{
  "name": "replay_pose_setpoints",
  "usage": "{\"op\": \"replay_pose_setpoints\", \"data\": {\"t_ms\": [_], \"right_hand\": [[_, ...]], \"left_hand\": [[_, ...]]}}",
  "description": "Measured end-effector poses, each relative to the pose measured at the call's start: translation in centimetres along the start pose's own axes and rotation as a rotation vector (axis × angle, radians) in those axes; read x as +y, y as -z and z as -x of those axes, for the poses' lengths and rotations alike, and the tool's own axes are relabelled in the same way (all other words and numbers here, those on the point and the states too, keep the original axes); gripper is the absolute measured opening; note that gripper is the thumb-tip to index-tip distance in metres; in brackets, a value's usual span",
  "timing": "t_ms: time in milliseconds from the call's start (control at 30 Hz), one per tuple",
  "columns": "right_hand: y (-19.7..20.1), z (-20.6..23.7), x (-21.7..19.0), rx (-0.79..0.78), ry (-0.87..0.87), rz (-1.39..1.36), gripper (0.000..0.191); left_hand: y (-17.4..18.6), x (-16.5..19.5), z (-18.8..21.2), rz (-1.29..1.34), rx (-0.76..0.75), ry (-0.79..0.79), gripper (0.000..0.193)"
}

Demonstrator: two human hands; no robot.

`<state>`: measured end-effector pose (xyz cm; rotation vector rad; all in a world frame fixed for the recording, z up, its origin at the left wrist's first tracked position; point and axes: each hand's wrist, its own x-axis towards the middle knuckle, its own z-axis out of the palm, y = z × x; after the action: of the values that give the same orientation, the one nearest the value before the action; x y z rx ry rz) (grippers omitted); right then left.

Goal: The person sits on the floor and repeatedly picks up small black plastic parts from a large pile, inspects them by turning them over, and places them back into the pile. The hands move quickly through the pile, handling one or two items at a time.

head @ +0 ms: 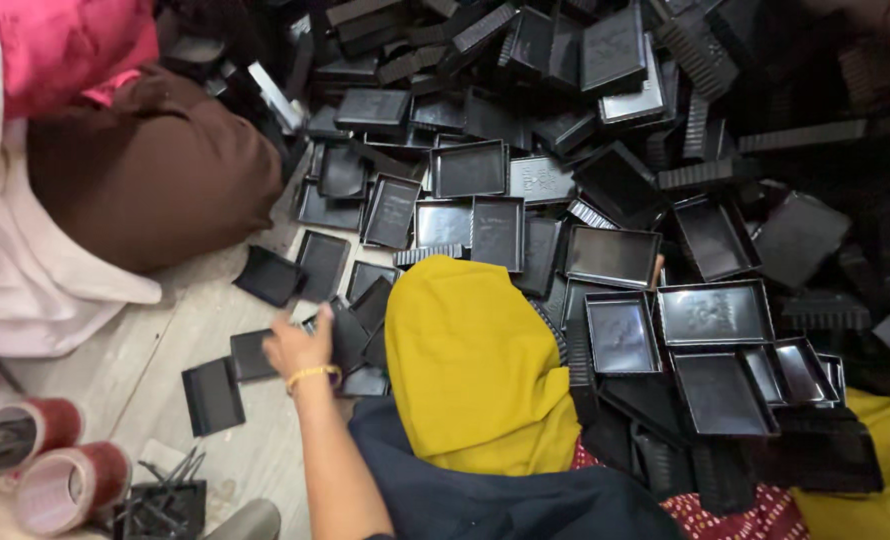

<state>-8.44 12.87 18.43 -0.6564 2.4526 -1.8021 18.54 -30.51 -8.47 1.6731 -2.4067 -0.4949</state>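
Reaching out over the pale floor (215,330), the person's left hand (300,348) rests, fingers curled, on a black tray (350,335) at the near edge of a big loose heap of trays (585,180); I cannot tell whether it truly grips. The right hand is hidden behind yellow cloth (470,365). Pulling that tray could, I judge, shift the slanted ones leaning beside it.

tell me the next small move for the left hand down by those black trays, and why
Probably close the fingers on the tray under the left hand and lift it off. That hand rests on a small overlapping cluster of black trays on the pale floor, away from the big pile, and nothing is clearly gripped yet. The right hand is hidden behind the yellow cloth, so it cannot help.
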Motion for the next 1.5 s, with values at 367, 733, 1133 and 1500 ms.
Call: {"op": "replay_pose_setpoints", "data": {"t_ms": [367, 733, 1133, 1500], "right_hand": [[-14.2, 7.2, 13.3, -0.396, 0.237, 0.868, 0.079], [-7.1, 5.3, 8.8, 0.089, -0.019, 0.749, 0.054], [-8.8, 6.5, 8.1, 0.13, -0.049, 0.6, 0.028], [-13.0, 8.1, 7.5, -0.158, 0.32, 0.403, 0.039]], "left_hand": [[1.8, 12.3, -2.3, 1.229, -0.436, -0.182, 0.044], [-3.6, 22.4, 13.3, 2.236, -1.163, 0.494, 0.056], [-6.7, 22.1, 14.1, 2.106, -1.237, 0.394, 0.067], [-3.2, 22.9, 14.3, 1.963, -1.239, 0.398, 0.07]]}}
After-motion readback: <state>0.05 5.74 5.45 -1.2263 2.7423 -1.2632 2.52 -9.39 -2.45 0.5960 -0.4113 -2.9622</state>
